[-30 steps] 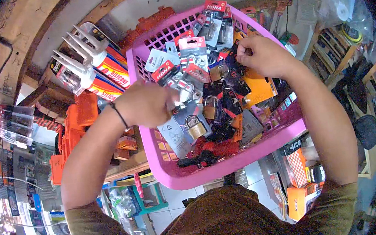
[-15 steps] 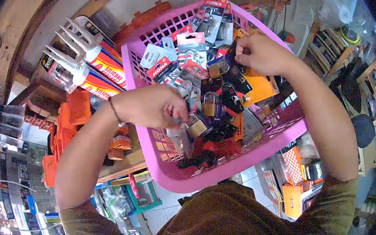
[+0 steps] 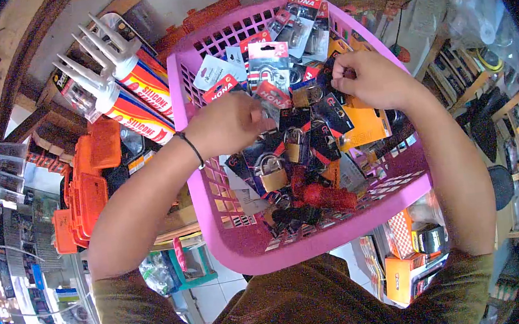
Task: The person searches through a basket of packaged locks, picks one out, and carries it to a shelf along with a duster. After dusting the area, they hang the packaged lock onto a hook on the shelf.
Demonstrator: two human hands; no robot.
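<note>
A pink plastic basket (image 3: 319, 244) holds a heap of carded padlocks. Over its left part, my left hand (image 3: 230, 124) is closed with curled fingers; whether anything is in them is hidden. Just below it lies a brass padlock on a dark card (image 3: 272, 176). My right hand (image 3: 368, 78) is closed in a pinch at the upper right of the heap, at the edge of a dark padlock pack (image 3: 311, 95). Another brass padlock (image 3: 295, 149) lies between the hands. White-and-red padlock packs (image 3: 268, 66) fill the back. A red object (image 3: 330, 197) lies near the front.
Silicone tubes (image 3: 138, 86) with white nozzles stand left of the basket. Orange plastic cases (image 3: 88, 186) sit on the left. An orange-and-yellow box (image 3: 404, 276) and other boxes are below right. Plastic bags (image 3: 478, 12) hang at the upper right.
My left hand has moved up and away from the brass padlock at the front, which now shows fully on its card. My right hand stays almost in place.
</note>
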